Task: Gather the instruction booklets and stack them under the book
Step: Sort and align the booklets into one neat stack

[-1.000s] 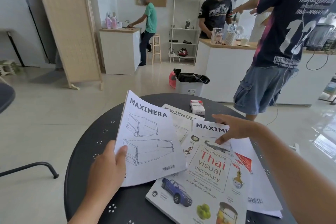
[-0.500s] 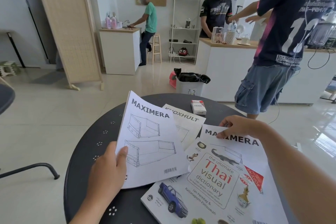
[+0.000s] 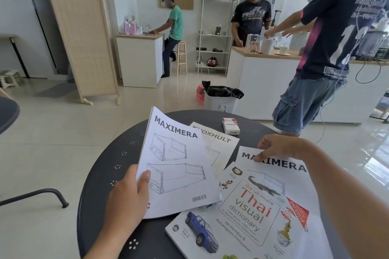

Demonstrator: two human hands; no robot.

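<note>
While left hand (image 3: 128, 197) grips 1 booklet (image 3: 179, 166), right hand (image 3: 280, 147) pinches another (image 3: 294, 172) under book (image 3: 237, 221)

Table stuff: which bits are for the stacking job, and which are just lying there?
For the job: held MAXIMERA booklet, KNOXHULT booklet, second MAXIMERA booklet, Thai dictionary.
Just lying about: small red-and-white box.

Bare table (image 3: 117, 166) lies left; a small box (image 3: 230, 125) stands beyond the booklets (image 3: 214, 143).
</note>
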